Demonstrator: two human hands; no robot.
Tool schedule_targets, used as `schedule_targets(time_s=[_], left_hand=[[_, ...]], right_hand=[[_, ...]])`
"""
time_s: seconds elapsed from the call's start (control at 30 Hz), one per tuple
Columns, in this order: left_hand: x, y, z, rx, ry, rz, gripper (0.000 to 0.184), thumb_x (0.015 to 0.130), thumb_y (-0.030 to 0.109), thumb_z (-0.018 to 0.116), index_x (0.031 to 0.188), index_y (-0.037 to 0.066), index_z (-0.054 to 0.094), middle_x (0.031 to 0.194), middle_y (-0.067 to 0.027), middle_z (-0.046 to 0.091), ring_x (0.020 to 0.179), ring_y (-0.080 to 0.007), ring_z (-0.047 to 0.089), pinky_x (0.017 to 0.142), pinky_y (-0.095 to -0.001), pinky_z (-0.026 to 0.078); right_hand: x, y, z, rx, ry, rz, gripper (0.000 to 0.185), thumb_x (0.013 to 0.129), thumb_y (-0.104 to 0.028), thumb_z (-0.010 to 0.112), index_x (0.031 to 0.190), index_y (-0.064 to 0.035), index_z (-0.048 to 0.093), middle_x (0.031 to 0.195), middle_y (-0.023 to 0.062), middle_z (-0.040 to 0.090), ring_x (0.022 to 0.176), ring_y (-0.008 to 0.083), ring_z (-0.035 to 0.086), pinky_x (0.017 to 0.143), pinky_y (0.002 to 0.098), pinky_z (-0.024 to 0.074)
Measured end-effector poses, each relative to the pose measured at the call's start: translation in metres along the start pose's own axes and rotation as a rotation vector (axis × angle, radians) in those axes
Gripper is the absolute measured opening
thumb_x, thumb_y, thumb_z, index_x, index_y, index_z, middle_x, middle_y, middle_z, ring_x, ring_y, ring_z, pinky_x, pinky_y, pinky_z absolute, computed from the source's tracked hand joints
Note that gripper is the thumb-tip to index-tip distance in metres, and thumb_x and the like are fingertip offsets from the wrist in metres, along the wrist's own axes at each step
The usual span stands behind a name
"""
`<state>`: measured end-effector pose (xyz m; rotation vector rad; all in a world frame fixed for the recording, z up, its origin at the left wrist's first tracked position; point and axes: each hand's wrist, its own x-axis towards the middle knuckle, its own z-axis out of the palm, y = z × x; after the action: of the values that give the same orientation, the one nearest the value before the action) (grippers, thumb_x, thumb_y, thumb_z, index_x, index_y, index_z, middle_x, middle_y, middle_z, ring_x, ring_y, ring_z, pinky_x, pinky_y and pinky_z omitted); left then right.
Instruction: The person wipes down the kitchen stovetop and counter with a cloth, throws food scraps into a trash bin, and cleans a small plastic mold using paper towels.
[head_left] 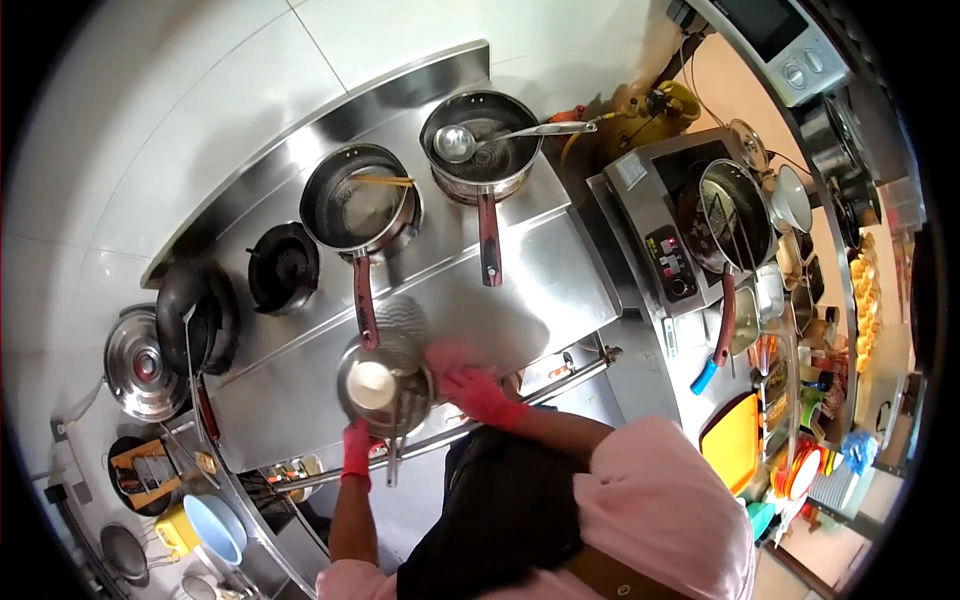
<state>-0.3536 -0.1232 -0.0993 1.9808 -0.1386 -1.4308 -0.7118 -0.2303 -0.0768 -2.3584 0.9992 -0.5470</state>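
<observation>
Both of my hands wear pink-red gloves. My left hand (357,450) is closed at the near-left rim of a round metal basin (424,398) by the front edge of the steel counter. In the basin sits a small white bowl (372,384). A metal utensil handle (393,468) sticks out over the basin's near side; its head cannot be made out. Just right of the basin is my right hand (478,392), above the counter, its fingers smeared by motion.
Behind the counter stand a pan with chopsticks (352,205), a pan with a ladle (487,170), and an empty burner (284,268). To the left are a black wok (185,310) and a lid (146,362). At right, an induction cooker (665,255) bears another pan (738,215).
</observation>
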Motion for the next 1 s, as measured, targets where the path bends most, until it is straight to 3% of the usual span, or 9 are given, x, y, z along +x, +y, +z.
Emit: schedule_targets(time_s=[0.13,0.4,0.53,0.57,0.63,0.7,0.9,0.97,1.0], left_hand=[[0.005,-0.007,-0.05,-0.084,0.116,0.008,0.045,0.095,0.023,0.058,0.126,-0.011,0.053,0.112,-0.0299,0.065,0.086,-0.0439,0.072,0.064,-0.0518,0.065],[0.024,-0.014,-0.094,-0.232,0.246,-0.067,0.048,0.101,0.029,0.052,0.134,-0.005,0.045,0.115,-0.0284,0.064,0.086,-0.0443,0.071,0.068,-0.0527,0.065],[0.012,-0.013,-0.087,-0.343,0.194,-0.069,0.048,0.103,0.035,0.051,0.134,-0.001,0.045,0.108,-0.0263,0.066,0.083,-0.0406,0.072,0.069,-0.0524,0.065],[0.011,-0.013,-0.088,-0.33,0.2,-0.123,0.047,0.104,0.038,0.05,0.13,-0.001,0.048,0.103,-0.0248,0.068,0.076,-0.0359,0.072,0.065,-0.0489,0.064],[0.004,-0.014,-0.094,-0.269,0.194,-0.167,0.047,0.104,0.043,0.049,0.118,-0.001,0.055,0.092,-0.021,0.07,0.067,-0.0308,0.071,0.057,-0.0426,0.062],[0.005,-0.015,-0.101,-0.133,0.194,-0.177,0.05,0.103,0.048,0.05,0.111,-0.001,0.058,0.086,-0.0196,0.071,0.065,-0.0294,0.07,0.054,-0.0411,0.061],[-0.018,-0.006,-0.095,-0.097,0.269,-0.15,0.064,0.1,0.056,0.048,0.126,-0.002,0.056,0.09,-0.0207,0.071,0.066,-0.0299,0.07,0.055,-0.0401,0.06],[-0.013,-0.011,-0.097,-0.101,0.28,-0.159,0.071,0.099,0.06,0.045,0.134,-0.002,0.053,0.088,-0.0204,0.07,0.063,-0.0286,0.069,0.054,-0.0392,0.059],[-0.007,-0.013,-0.099,-0.099,0.289,-0.171,0.07,0.1,0.06,0.043,0.131,-0.001,0.056,0.086,-0.0198,0.07,0.061,-0.0277,0.068,0.052,-0.0386,0.059]], right_hand=[[0.013,0.038,-0.008,-0.134,0.124,-0.003,0.048,0.084,-0.021,0.064,0.131,-0.0119,0.058,0.13,0.0131,0.059,0.114,0.0306,0.06,0.091,0.0472,0.0489],[-0.063,0.165,-0.074,-0.448,0.474,0.879,0.064,0.091,-0.017,0.058,0.15,-0.0036,0.037,0.112,0.0262,0.061,0.102,0.044,0.058,0.09,0.0523,0.0469],[0.005,0.073,0.028,-0.067,0.292,0.396,0.057,0.087,-0.015,0.059,0.143,-0.0073,0.051,0.135,0.0159,0.058,0.126,0.0383,0.054,0.102,0.0491,0.0449],[0.048,0.013,-0.007,-0.046,-0.266,0.438,0.054,0.089,-0.017,0.059,0.142,-0.0122,0.053,0.137,0.0133,0.057,0.124,0.0376,0.055,0.098,0.0514,0.0481],[0.07,-0.022,0.032,-0.003,0.037,-0.207,0.046,0.092,-0.019,0.056,0.138,-0.016,0.056,0.134,0.0113,0.059,0.113,0.0382,0.061,0.091,0.0541,0.051],[0.092,-0.033,0.056,-0.118,-0.003,-0.219,0.041,0.092,-0.021,0.055,0.133,-0.0168,0.059,0.13,0.0112,0.06,0.11,0.0372,0.062,0.088,0.0551,0.0514],[0.147,0.091,0.006,-0.274,0.166,0.35,0.031,0.098,-0.034,0.052,0.115,-0.0116,0.063,0.113,0.0159,0.064,0.1,0.0378,0.064,0.084,0.049,0.0525],[0.142,0.136,-0.054,0.478,0.459,0.934,0.046,0.104,-0.046,0.044,0.108,-0.0044,0.064,0.106,0.0238,0.067,0.103,0.0365,0.064,0.085,0.0469,0.0502],[0.121,0.162,-0.07,0.242,0.463,0.912,0.039,0.1,-0.038,0.048,0.114,-0.0048,0.061,0.112,0.0233,0.065,0.103,0.0396,0.064,0.085,0.0487,0.0507]])
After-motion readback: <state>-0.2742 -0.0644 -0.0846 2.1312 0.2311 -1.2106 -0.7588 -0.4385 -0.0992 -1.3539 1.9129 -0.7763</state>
